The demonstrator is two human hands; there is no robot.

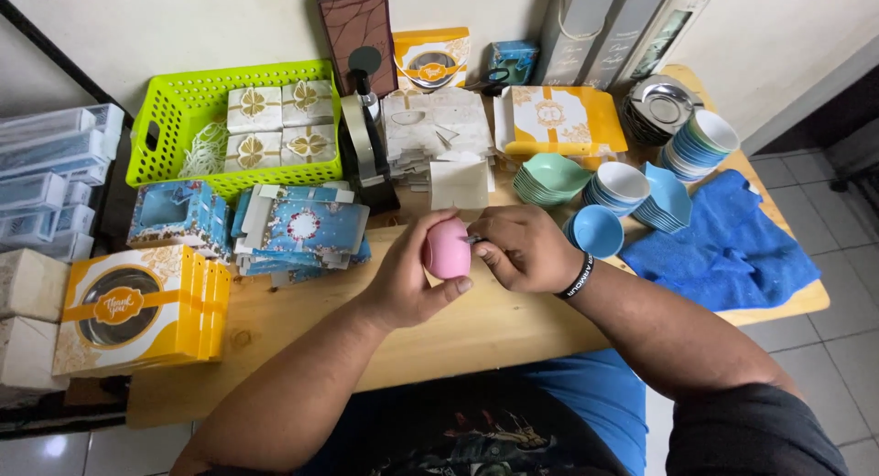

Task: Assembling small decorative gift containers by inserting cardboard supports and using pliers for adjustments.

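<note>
My left hand grips a small pink bowl above the wooden table, holding it on its side. My right hand is closed at the bowl's right rim and pinches something small against it; what it pinches is too small to tell. A black wristband sits on my right wrist. Both hands are over the middle of the table, just in front of a white folded card box.
A green basket with white gift boxes stands back left. Blue flat boxes, orange window boxes, a tape dispenser, stacks of coloured bowls and a blue cloth surround the hands.
</note>
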